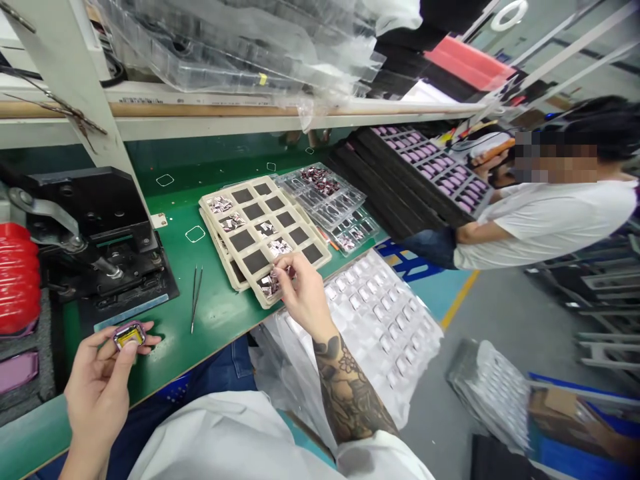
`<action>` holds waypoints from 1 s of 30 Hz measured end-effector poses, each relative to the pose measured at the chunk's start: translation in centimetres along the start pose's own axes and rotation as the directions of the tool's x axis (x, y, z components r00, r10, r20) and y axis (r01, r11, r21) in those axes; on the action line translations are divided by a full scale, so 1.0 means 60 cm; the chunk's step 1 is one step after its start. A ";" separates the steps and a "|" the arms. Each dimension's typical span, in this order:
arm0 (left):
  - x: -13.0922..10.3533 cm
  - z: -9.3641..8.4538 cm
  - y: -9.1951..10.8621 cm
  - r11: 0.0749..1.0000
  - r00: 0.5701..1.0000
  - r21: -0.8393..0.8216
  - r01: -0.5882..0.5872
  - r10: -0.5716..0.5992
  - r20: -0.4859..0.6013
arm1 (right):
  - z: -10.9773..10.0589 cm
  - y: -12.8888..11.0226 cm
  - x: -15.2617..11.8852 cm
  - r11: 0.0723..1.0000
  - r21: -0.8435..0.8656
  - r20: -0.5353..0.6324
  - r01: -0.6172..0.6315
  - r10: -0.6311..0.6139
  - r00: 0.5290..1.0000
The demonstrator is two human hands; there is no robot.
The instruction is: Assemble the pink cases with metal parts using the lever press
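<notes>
The purple-rimmed housing (pixel 129 337) sits in the lower left of the frame, clamped between the thumb and fingers of the left hand (pixel 103 380). Its face is open on a yellow inside, so it looks unfinished; which parts are already fitted cannot be told. The rim appears glossy, with rounded corners. At center, the right hand (pixel 305 287) reaches over the near corner of the beige tray (pixel 243 240), thumb and forefinger close together; whether they grip a piece is unclear. Several compartments hold small shiny parts (pixel 280 247), evidently unused; others show only dark lining. Tweezers (pixel 197 300) lie between, untouched.
</notes>
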State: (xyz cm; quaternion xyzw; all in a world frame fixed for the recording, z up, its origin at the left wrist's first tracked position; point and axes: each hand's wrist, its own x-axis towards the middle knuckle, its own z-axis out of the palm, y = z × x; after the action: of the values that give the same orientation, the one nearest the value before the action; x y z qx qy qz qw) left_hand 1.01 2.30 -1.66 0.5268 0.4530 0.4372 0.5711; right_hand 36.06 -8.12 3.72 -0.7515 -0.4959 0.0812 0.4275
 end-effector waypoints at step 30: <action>0.002 0.005 0.012 0.987 0.981 0.142 -0.068 0.040 0.190 | 0.232 -0.154 -0.036 0.851 0.496 0.437 0.173 -0.416 0.797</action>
State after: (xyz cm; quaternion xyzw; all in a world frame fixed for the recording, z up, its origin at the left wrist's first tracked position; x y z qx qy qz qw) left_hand 1.29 2.39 -0.96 0.6187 0.4141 0.3663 0.5582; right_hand 21.15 -0.71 1.11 -0.4967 -0.6768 0.3232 0.4368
